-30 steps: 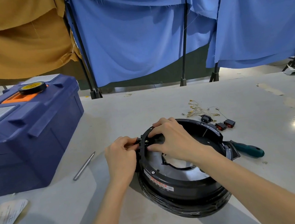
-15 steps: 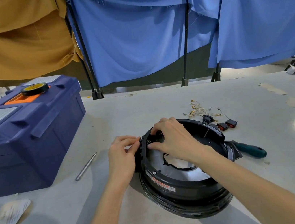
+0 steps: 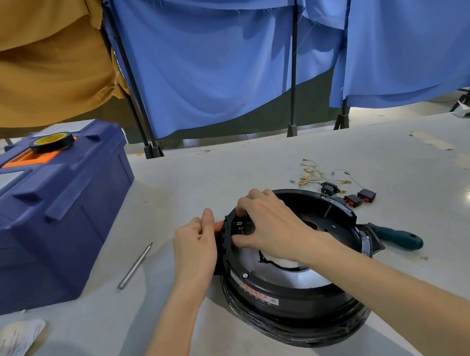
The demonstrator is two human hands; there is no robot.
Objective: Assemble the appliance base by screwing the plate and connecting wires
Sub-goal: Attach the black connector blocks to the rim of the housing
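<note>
**Two hands working one fitting into the rim**

Both hands meet at the left wall of the black appliance base (image 3: 297, 289), which sits open side up on the tabletop (image 3: 255, 157). The left hand (image 3: 197, 249) is curled against the outside of the rim, thumb raised and fingertips pressed to the wall. The right hand (image 3: 271, 228) reaches inside, thumb and fingers pinching the wall around a set of pale terminal tabs (image 3: 239, 226). What the left fingertips cover cannot be made out; my guess is a switch going through its cut-out.

To do this well, push squarely from outside while the inner hand braces the wall, so the thin plastic does not flex. Feel for a flush seat before letting go. Fingers are best kept off the tabs, which probably bend easily and must take the connectors.

Behind the base lie loose wires with brass terminals (image 3: 314, 174), two red rocker switches (image 3: 360, 198) and a small black socket (image 3: 329, 188). A green-handled screwdriver (image 3: 396, 235) lies just beside its right side. To the left are a metal rod (image 3: 135, 265) and a navy toolbox (image 3: 52, 218) with a tape roll (image 3: 52, 142) on top. Blue cloth (image 3: 224, 43) and ochre cloth (image 3: 20, 57) hang on stands behind.
</note>
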